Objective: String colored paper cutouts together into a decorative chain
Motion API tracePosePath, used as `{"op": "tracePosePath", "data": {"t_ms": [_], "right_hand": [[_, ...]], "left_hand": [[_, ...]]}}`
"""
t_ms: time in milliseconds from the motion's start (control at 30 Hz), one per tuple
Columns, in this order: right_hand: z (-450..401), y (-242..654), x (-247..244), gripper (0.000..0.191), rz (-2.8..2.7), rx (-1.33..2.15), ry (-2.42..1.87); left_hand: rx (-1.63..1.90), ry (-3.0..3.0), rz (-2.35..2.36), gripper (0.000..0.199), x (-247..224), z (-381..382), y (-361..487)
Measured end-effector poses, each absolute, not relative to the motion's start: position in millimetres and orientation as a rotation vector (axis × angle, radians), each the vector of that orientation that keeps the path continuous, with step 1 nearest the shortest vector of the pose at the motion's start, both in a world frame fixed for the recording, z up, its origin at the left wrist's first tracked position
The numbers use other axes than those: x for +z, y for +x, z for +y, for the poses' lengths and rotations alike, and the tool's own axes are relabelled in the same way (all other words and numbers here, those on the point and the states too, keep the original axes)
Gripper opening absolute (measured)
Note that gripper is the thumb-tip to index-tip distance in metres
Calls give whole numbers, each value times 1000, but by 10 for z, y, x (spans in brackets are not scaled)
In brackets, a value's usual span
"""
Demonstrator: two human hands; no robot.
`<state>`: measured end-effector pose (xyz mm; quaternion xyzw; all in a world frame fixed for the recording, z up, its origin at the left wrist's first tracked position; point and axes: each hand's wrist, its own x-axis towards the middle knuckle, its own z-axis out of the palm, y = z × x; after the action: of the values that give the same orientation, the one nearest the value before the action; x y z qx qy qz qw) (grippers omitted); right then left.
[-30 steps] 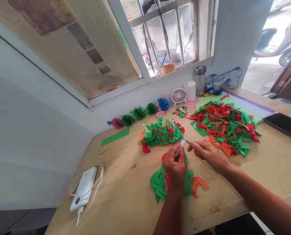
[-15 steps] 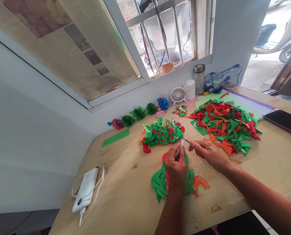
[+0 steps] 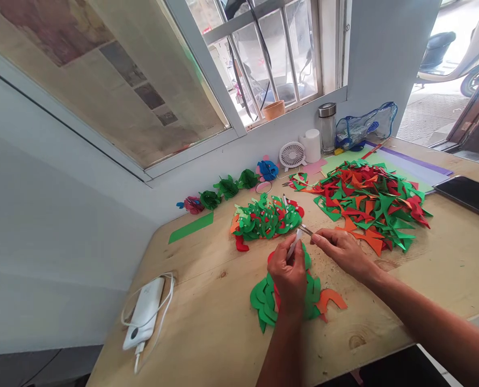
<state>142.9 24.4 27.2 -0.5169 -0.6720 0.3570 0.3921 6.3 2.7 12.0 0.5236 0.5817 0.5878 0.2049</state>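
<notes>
My left hand [image 3: 290, 271] is closed on a narrow white strip [image 3: 295, 244], its upper end sticking out past the fingertips. My right hand [image 3: 338, 248] pinches metal tweezers [image 3: 306, 231]; their two prongs point left, close to the strip's upper end. Whether they touch it is too small to tell. Beneath my left hand lies a pile of green paper cut-outs [image 3: 263, 302] with some red showing, partly hidden by the hand. An orange curved cut-out [image 3: 332, 298] is at that pile's right edge. Just beyond the hands is a heap of green pieces with small white bits [image 3: 266, 217].
Green, red and orange scraps [image 3: 372, 204] are heaped at the right, beside a black phone [image 3: 471, 196]. A white power bank [image 3: 145, 312] with its cable lies left. Along the wall stand paper flowers [image 3: 227, 187], a small fan [image 3: 292, 155] and a glass bottle [image 3: 327, 129].
The tweezers' prongs show spread apart now, where before they looked like one thin line. Both hands stay nearly in place; the view has shifted slightly.
</notes>
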Motion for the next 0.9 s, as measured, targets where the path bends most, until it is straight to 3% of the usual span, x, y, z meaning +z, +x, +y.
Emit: {"op": "tracePosePath", "data": {"t_ms": [500,900], "right_hand": [[244,1428,223,42,-1762,964,-1255],[235,1419,236,44,-1763,923,-1279]], "left_hand": [[1553,1407,1509,24,285,-42,155],[1540,1532,1440,26,135,24,78]]}}
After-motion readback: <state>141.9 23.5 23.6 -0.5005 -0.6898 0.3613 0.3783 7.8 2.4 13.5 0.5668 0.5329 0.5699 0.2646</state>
